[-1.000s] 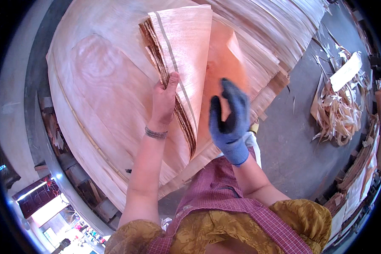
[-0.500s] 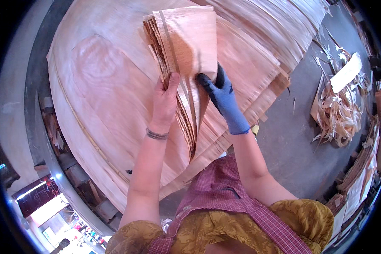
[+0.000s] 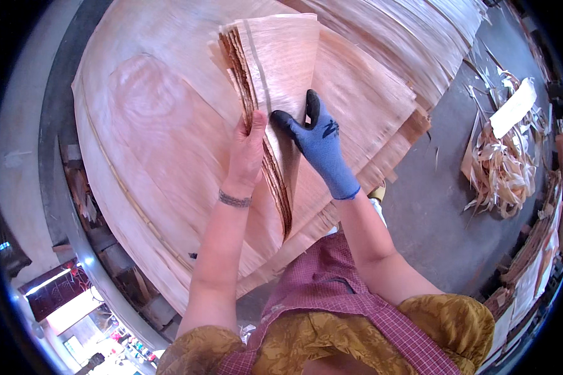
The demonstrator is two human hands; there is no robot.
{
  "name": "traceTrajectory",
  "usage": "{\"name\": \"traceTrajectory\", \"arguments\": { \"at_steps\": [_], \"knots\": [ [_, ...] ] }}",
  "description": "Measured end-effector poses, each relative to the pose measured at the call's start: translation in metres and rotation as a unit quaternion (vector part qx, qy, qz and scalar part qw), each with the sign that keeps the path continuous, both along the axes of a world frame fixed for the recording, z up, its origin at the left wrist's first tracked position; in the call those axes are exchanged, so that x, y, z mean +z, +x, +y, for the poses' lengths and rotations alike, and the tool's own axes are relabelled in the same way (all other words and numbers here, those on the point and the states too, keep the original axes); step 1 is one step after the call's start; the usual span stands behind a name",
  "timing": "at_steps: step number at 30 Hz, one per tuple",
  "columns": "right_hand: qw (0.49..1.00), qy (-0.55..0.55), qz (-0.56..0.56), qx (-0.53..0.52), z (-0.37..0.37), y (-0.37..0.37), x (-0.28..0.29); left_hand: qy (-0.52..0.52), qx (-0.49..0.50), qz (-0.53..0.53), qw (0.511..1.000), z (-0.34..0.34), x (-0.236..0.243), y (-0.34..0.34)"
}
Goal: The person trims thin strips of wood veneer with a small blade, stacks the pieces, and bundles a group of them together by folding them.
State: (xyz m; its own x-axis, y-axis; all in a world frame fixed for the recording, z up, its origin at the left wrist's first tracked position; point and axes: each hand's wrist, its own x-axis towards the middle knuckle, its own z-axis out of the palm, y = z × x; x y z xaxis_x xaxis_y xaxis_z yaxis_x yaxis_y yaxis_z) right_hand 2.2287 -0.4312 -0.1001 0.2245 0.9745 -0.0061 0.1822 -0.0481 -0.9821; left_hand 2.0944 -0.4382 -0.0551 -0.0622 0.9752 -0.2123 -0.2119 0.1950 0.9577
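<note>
Gloved right hand (image 3: pixel 319 137) shifted nearer bare left hand (image 3: pixel 245 155), both hands' fingers (image 3: pixel 284 120) gripping veneer bundle (image 3: pixel 288 56), forearms (image 3: pixel 216 269) converging

Along the left edge of the sheet stack (image 3: pixel 162 156) a hand could pass; farther right, the sheet bundle (image 3: pixel 288 53) and the fingers (image 3: pixel 257 124) on it block the way. Beyond the right edge, floor (image 3: pixel 428 212) gives room up to a scrap heap (image 3: pixel 500 169).

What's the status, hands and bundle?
Left hand gripping sheet bundle at left edge. Gloved right hand against its right side. Strip pile off right, clear of both.
</note>
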Motion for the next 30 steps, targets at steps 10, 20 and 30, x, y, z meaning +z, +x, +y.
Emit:
{"name": "traceTrajectory", "arguments": {
  "at_steps": [10,20,30],
  "knots": [
    [0.95,0.193,-0.21,-0.126,-0.047,0.009,0.049,-0.034,0.03,0.023,0.999,-0.001,-0.002,-0.007],
    [0.988,0.045,-0.144,-0.018,-0.002,-0.007,0.025,-0.018,-0.001,0.021,1.0,0.003,-0.011,-0.011],
    [0.992,0.06,-0.041,-0.1,-0.017,0.014,-0.002,-0.017,0.004,-0.002,1.0,0.002,-0.005,-0.002]
  ]
}}
